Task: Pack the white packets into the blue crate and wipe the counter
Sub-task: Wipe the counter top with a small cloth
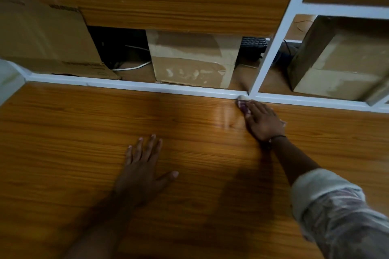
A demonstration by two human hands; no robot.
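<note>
Right hand (262,123) presses a purple-white cloth (242,105) flat under extended fingers (253,109), its shape indiscernible, against the white frame (147,87) ahead. Left hand (143,166) rests spread on the counter (84,143); cardboard boxes (191,59) beyond.

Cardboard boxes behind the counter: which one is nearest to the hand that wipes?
The middle cardboard box, standing just left of the white post. The right hand presses the cloth close below its right corner; the other two boxes stand farther away.

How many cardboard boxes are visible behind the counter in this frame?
3. One cardboard box at far left, one in the middle under the wood panel, one at right behind the white frame. Others may be hidden behind the panel.
</note>
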